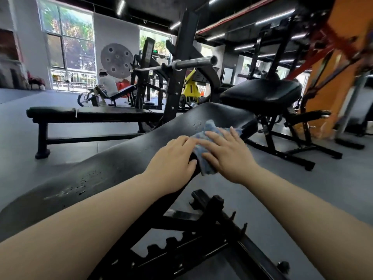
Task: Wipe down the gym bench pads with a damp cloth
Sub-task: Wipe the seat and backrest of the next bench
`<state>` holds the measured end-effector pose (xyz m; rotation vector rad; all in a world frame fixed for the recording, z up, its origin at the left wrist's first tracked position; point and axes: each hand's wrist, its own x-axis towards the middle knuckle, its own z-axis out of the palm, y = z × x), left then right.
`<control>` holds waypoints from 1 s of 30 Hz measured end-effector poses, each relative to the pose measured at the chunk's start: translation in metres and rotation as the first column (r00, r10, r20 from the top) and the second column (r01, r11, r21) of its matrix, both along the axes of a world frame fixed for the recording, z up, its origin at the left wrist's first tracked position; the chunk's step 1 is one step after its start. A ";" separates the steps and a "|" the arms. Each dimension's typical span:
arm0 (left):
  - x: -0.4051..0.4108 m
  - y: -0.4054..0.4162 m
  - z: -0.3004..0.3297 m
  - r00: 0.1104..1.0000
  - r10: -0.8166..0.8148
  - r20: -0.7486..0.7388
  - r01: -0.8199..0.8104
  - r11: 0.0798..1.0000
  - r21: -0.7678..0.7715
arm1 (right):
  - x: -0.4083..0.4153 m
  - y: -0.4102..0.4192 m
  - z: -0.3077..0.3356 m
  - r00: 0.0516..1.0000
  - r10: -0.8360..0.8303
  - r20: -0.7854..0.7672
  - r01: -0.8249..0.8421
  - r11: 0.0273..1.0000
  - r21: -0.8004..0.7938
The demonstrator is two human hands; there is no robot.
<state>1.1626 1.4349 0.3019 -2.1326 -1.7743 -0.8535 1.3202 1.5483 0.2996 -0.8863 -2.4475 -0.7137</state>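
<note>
cloth (203,138) x1 | bench pad (125,164) x1 | left hand (173,156), right hand (226,154) grip: flat, pressing cloth

Bare pad (121,158) leftward; barbell (193,62) and rack upright (179,77) stand beyond.

We see a grey rubber gym floor (343,178), tall daylight windows (68,43), and black ceiling strip lights (274,17).

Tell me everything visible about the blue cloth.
The blue cloth is a soft, bunched, mottled rag on the right edge of the black bench pad, partly draped over that edge. The right hand presses flat on it; the left hand's fingertips touch its near side.
</note>
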 end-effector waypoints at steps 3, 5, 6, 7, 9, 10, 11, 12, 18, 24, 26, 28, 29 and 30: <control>0.012 0.015 0.017 0.998 -0.016 -0.068 0.015 1.000 -0.017 | 0.027 0.036 0.036 0.951 -0.259 -0.167 0.248 0.965 -0.082; 0.019 0.029 0.028 0.995 -0.015 -0.100 0.012 0.999 -0.032 | 0.030 0.039 0.043 0.907 -0.342 -0.246 0.311 0.937 -0.157; 0.022 0.039 0.034 0.994 -0.012 -0.108 0.008 0.999 -0.042 | 0.028 0.034 0.040 0.904 -0.340 -0.258 0.298 0.936 -0.187; 0.025 0.048 0.039 0.994 -0.013 -0.112 0.007 0.998 -0.059 | 0.025 0.027 0.034 0.916 -0.318 -0.245 0.274 0.941 -0.199; 0.030 0.069 0.050 0.991 -0.017 -0.134 0.001 0.993 -0.114 | 0.024 0.014 0.024 0.943 -0.278 -0.184 0.239 0.948 -0.209; 0.032 0.078 0.055 0.987 -0.013 -0.162 -0.012 0.989 -0.149 | 0.026 0.014 0.025 0.946 -0.285 -0.157 0.247 0.943 -0.223; 0.033 0.087 0.059 0.979 -0.006 -0.202 -0.032 0.983 -0.181 | 0.028 0.018 0.031 0.942 -0.301 -0.146 0.262 0.935 -0.239; 0.034 0.094 0.062 0.967 0.002 -0.253 -0.056 0.977 -0.205 | 0.029 0.026 0.038 0.934 -0.324 -0.146 0.280 0.924 -0.261; 0.028 0.119 0.067 0.952 0.013 -0.306 -0.124 0.930 -0.345 | 0.013 0.073 0.090 0.892 -0.451 -0.035 0.397 0.817 -0.419; 0.029 0.119 0.071 0.900 0.020 -0.436 -0.141 0.958 -0.249 | -0.009 0.106 0.114 0.894 -0.431 0.123 0.441 0.798 -0.411; 0.028 0.118 0.070 0.899 0.018 -0.438 -0.134 0.963 -0.235 | -0.020 0.114 0.118 0.891 -0.426 0.157 0.451 0.790 -0.416; 0.028 0.118 0.070 0.895 0.017 -0.446 -0.128 0.967 -0.220 | -0.028 0.121 0.122 0.889 -0.419 0.182 0.455 0.773 -0.442; 0.027 0.118 0.070 0.893 0.015 -0.449 -0.124 0.969 -0.213 | -0.031 0.123 0.124 0.889 -0.417 0.191 0.456 0.762 -0.459; 0.027 0.118 0.069 0.892 0.013 -0.451 -0.119 0.971 -0.208 | -0.034 0.125 0.125 0.887 -0.415 0.201 0.459 0.752 -0.472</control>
